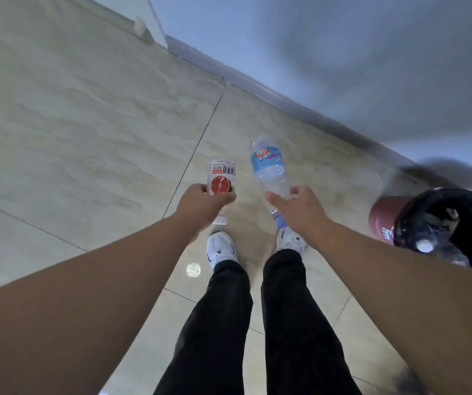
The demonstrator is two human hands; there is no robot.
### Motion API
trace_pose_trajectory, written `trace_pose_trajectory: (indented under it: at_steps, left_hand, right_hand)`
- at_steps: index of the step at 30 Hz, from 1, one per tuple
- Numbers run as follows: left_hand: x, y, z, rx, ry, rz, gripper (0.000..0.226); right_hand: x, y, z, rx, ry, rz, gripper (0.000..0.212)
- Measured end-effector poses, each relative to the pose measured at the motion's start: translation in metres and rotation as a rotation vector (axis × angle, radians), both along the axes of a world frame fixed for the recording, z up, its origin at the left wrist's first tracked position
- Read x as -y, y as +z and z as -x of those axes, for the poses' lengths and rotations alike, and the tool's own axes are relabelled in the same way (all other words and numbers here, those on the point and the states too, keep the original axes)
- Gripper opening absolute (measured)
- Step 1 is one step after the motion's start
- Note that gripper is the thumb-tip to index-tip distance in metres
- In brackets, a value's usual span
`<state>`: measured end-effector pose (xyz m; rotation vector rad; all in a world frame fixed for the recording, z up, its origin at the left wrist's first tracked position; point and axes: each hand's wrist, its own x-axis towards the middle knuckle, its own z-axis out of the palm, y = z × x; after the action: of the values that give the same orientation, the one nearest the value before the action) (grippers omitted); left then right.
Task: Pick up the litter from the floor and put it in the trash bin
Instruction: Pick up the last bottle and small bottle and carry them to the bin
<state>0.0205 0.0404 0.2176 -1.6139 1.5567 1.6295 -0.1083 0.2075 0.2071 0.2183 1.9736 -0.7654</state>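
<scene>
My left hand [200,205] grips a white drink bottle with a red pomegranate picture [220,178], held above the floor in front of my feet. My right hand [300,208] holds a clear plastic water bottle with a blue label [270,169], its blue cap pointing down toward my shoe. The trash bin [383,220], dark red with a black liner, stands at the right edge, to the right of my right hand. Inside it lie other clear bottles [428,246].
Beige tiled floor [86,124] stretches ahead and to the left. A grey wall with a dark baseboard [286,101] runs diagonally from top centre to the right. My legs in black trousers and white shoes [220,249] stand below the hands. A small pale object [140,25] sits by the far wall.
</scene>
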Motion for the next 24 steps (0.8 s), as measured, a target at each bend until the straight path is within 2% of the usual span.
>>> trace_pose_trajectory:
  at_steps: [3, 11, 13, 16, 18, 20, 24]
  left_hand:
    - [-0.025, 0.022, 0.022, 0.007, -0.064, 0.018, 0.052]
    - [-0.123, 0.046, 0.086, 0.019, -0.380, 0.031, 0.034]
    - [-0.154, 0.047, 0.102, 0.015, -0.461, 0.020, 0.031]
    - [-0.199, 0.044, 0.123, 0.003, -0.560, 0.005, 0.032]
    - [-0.228, 0.043, 0.136, -0.005, -0.646, 0.027, 0.035]
    - [-0.257, 0.044, 0.150, 0.004, -0.720, 0.056, 0.037]
    - [-0.309, 0.043, 0.176, 0.049, -0.776, 0.062, 0.038]
  right_hand:
    - [-0.034, 0.022, 0.005, 0.009, -0.105, 0.015, 0.069]
    - [-0.160, 0.050, 0.017, 0.031, -0.388, 0.034, 0.059]
    - [-0.195, 0.053, 0.017, 0.026, -0.467, 0.020, 0.050]
    - [-0.246, 0.052, 0.018, -0.009, -0.577, 0.017, 0.030]
    - [-0.277, 0.053, 0.021, -0.015, -0.645, 0.005, 0.032]
    - [-0.304, 0.058, 0.023, 0.001, -0.707, 0.010, 0.024]
    - [-0.357, 0.062, 0.031, 0.001, -0.828, 0.034, 0.021]
